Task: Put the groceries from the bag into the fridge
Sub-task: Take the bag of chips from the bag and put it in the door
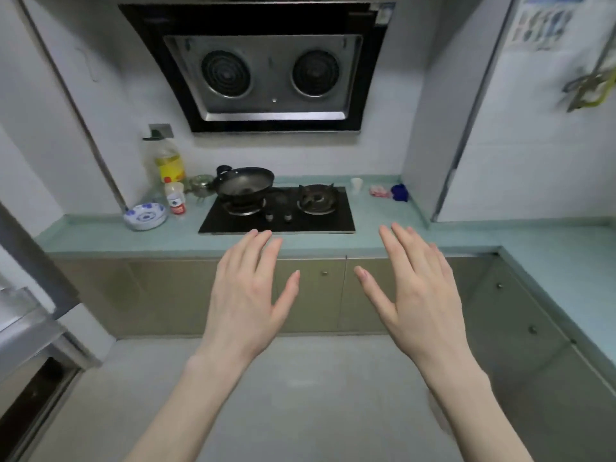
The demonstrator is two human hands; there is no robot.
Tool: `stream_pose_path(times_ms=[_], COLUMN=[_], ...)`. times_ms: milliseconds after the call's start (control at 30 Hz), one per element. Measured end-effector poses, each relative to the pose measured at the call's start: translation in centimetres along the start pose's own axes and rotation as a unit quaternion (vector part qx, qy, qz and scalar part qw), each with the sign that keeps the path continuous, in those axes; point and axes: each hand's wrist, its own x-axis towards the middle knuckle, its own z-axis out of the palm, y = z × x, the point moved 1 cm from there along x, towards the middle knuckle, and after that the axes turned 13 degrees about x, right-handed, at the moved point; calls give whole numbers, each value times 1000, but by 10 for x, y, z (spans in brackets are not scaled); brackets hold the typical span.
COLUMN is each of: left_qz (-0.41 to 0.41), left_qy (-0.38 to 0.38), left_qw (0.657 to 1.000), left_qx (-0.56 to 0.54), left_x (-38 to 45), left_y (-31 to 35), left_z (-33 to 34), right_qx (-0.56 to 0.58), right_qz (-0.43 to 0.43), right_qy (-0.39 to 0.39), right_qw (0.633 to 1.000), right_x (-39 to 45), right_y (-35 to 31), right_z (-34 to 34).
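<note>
**Head view: both hands bare, no groceries in sight**

Head camera looks down over a kitchen corner. At far left we note the edge of an open appliance door [30, 271], grey and blurred; we cannot tell whether it belongs to the fridge. On the green counter [100, 235] sit a blue-and-white bowl [145, 215], a small red-labelled jar [175, 199] just beside it, and a tall oil bottle [165, 161] behind. A small kettle [201, 185] stands next to a black wok [245, 185], which rests on the left burner of the gas hob [276, 211]. A range hood [263, 68] hangs above.

Our left hand [248, 295] is held out in front, fingers straight and loosely spread, holding nothing. Our right hand [420, 295] mirrors it, fingers released, thumb apart, also holding nothing. Neither touches the counter.

Right of the hob: a white cup [356, 185], a pink item [380, 191] and a blue item [400, 192], too small to identify. We cannot find the grocery bag in this frame. A tall white panel [540, 128] stands at far right.
</note>
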Motion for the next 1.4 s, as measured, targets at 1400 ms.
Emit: stream_pose_path(times_ms=[1400], left_qz=[279], left_qy=[-116], left_qw=[924], left_qx=[-234], left_x=[137], left_y=[431], left_z=[240], right_qx=[-97], right_qz=[313], right_qy=[99], right_qw=[940], right_x=[-78], right_y=[387], right_z=[-70])
